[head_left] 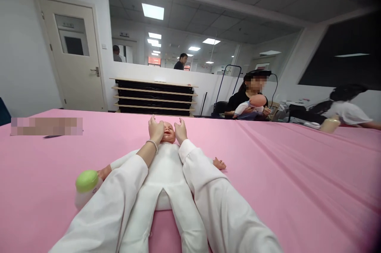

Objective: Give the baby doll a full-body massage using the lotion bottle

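A baby doll (pixel 166 165) in a white suit lies on its back on the pink-covered table (pixel 268 173), its head (pixel 169 133) away from me. Both my arms reach over its body. On the left side of the doll's face is my left hand (pixel 156 129), thumb at the cheek and fingers raised apart. My right hand (pixel 181 130) mirrors it on the other side, thumb beside the face, fingers up. Neither hand grasps anything. By the doll's hand at left stands a white bottle with a green cap (pixel 87 181), partly hidden by my sleeve.
Across the table a seated person (pixel 248 98) holds another doll (pixel 257 101). Farther right, a person in white leans over, near a beige bottle (pixel 330 124). Stacked black and wooden boards (pixel 154 96) stand behind the table. A blurred patch covers something at left.
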